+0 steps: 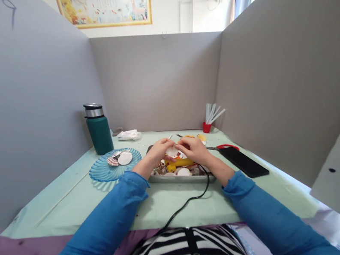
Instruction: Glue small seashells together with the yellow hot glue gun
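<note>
Both my hands meet over a metal tray (178,178) full of shells. My left hand (157,151) and my right hand (194,147) pinch a white shell (172,151) between their fingertips, just above the tray. A yellow tool (178,163) lies in the tray under my hands, with a black cord (183,206) running from there toward my body. To the left, a blue glass plate (99,174) carries a few shells (124,158).
A green flask (99,129) stands at the back left. A black phone (243,161) lies right of the tray, red-handled scissors (227,146) behind it. A red cup with white sticks (207,127) sits at the back right. Grey partitions wall the table on three sides.
</note>
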### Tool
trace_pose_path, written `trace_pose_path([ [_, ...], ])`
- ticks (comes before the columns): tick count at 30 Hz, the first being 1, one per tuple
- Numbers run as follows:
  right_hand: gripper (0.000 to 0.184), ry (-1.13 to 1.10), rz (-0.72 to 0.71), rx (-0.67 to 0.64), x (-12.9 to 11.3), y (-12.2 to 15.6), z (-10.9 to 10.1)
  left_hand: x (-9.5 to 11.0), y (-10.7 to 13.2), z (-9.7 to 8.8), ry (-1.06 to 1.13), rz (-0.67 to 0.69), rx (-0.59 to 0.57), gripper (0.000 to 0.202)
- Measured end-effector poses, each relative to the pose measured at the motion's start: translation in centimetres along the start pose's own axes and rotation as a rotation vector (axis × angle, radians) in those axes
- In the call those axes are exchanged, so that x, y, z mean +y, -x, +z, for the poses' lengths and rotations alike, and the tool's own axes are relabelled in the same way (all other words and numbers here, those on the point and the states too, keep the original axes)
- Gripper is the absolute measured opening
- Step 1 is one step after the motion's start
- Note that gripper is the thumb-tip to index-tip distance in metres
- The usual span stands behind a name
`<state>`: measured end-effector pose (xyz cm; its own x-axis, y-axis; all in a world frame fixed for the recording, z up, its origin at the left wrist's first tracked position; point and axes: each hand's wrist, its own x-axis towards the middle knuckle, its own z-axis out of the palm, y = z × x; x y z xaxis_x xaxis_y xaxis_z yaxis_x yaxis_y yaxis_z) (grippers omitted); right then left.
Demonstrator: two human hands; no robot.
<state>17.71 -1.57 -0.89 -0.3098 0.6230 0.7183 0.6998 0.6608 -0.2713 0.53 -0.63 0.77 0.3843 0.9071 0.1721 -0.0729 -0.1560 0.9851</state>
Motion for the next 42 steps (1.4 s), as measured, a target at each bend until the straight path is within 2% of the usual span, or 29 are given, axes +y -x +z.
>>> trace_pose_path([
  [11, 0.031, -0.005, -0.005, -0.006, -0.13, 0.03, -0.07, 0.23, 0.12, 0.14, -0.014, -0.013, 0.02, 0.024],
  [30, 0.029, -0.036, 0.028, -0.015, -0.02, -0.02, -0.09, -0.28, -0.09, -0.24, -0.014, 0.028, -0.046, 0.033],
  [42, 0.027, -0.031, 0.054, -0.009, 0.08, -0.02, -0.05, -0.32, -0.01, -0.05, 0.03, 0.06, -0.009, 0.024],
])
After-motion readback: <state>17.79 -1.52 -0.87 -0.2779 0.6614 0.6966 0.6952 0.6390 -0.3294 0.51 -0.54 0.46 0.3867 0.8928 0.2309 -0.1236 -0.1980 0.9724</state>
